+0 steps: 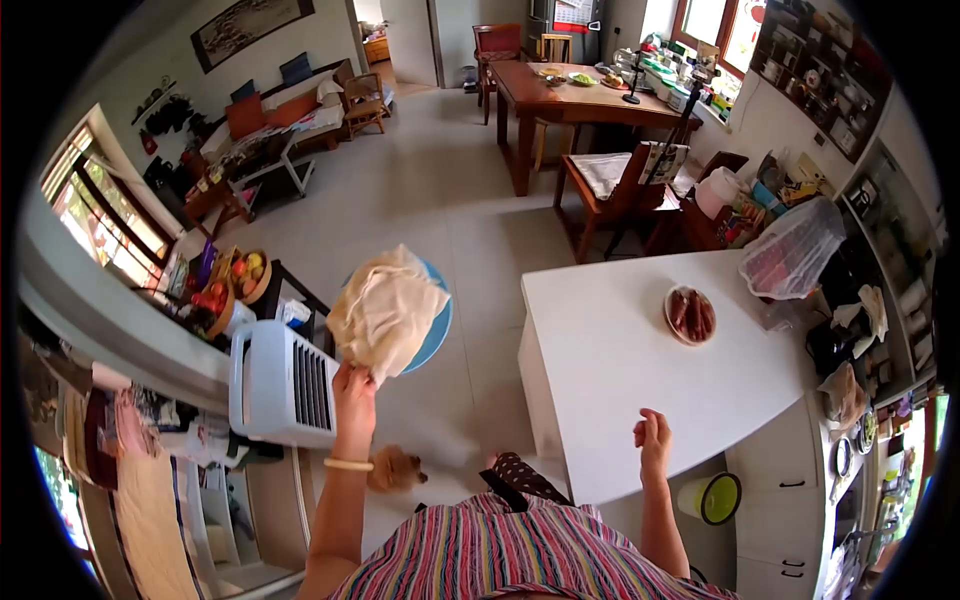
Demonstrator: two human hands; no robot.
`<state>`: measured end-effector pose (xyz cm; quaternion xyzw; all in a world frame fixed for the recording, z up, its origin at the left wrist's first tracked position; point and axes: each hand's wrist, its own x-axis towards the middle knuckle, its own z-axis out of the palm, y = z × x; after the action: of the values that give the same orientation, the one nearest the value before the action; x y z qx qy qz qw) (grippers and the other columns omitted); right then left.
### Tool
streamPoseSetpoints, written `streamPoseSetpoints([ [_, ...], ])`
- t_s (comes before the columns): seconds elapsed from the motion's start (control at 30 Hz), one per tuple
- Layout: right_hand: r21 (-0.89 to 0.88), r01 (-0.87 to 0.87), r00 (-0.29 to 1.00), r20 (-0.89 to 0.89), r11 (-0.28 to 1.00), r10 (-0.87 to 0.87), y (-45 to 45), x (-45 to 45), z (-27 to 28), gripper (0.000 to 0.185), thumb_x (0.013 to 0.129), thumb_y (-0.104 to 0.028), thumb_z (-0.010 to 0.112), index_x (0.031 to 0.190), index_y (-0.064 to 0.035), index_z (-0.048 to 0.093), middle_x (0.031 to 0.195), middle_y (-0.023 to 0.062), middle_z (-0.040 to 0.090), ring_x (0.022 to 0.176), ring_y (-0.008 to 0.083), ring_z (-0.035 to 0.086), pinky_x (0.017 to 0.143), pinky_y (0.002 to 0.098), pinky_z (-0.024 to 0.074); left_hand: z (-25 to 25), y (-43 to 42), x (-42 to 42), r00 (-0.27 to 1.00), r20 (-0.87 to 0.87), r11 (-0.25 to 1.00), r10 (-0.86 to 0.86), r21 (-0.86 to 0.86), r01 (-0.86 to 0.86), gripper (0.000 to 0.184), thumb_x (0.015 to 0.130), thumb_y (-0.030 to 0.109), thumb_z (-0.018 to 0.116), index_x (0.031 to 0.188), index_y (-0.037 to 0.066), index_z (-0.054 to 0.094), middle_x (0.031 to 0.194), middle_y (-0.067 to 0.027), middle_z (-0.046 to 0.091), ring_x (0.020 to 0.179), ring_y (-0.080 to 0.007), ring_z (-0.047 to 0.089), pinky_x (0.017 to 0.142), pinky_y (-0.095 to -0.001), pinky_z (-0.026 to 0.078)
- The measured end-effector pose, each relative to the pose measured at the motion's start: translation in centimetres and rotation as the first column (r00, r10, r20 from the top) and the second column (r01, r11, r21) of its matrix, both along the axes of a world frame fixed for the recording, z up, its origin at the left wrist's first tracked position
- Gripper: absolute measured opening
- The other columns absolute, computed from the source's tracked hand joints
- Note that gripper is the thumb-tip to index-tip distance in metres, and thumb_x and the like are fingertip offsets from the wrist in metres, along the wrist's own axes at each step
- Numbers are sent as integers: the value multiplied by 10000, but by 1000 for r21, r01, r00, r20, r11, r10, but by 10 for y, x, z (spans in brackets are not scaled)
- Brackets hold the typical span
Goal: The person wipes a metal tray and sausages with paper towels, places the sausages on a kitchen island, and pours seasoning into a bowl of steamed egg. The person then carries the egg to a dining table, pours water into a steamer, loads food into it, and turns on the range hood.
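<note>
My left hand (355, 395) is closed on the near edge of a crumpled beige cloth (385, 310). Behind the cloth shows part of a round blue object (432, 330), perhaps a basin; the rest of it is covered. Over the near part of the white table (600, 350) is my right hand (652, 432), its fingers curled in and nothing visible in them. Farther back on that table, a small dish (671, 318) holds several dark reddish, elongated pieces of food (691, 314), apart from my right hand.
Left of the cloth stands a white-blue air cooler (285, 385), with fruit baskets (250, 275) behind it. A small tan dog (395, 470) is on the floor by my legs. A plastic bag (795, 250) sits at the table's far right; a green-rimmed bin (718, 498) stands below.
</note>
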<state>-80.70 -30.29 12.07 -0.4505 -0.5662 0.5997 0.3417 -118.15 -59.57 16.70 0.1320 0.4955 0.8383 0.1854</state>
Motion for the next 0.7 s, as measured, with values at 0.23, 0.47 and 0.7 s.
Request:
streamPoseSetpoints([
  [0.23, 69, 122, 991, -60, 990, -118, 84, -161, -22, 259, 952, -226, 426, 988, 0, 547, 617, 4, 487, 513, 54, 388, 466, 186, 318, -26, 179, -190, 989, 52, 990, -139, -13, 140, 235, 841, 40, 468, 1063, -19, 516, 969, -40, 555, 800, -102, 514, 674, -229, 417],
  [0.47, 99, 237, 962, -161, 966, -220, 195, -325, 32, 260, 958, -220, 406, 1011, -3, 540, 663, 8, 495, 545, 52, 396, 503, 182, 324, 5, 374, -363, 972, 106, 975, -207, -55, 214, 161, 834, 30, 461, 978, -16, 518, 865, -28, 542, 743, -98, 508, 672, -244, 444],
  [0.7, 152, 495, 869, -96, 855, -486, 276, -406, 11, 264, 954, -242, 426, 1033, -21, 546, 665, 2, 499, 540, 48, 406, 472, 173, 308, -71, 621, -583, 949, 129, 949, -286, -100, 299, 141, 828, 35, 493, 956, 1, 542, 867, -55, 582, 727, -126, 561, 658, -260, 486],
])
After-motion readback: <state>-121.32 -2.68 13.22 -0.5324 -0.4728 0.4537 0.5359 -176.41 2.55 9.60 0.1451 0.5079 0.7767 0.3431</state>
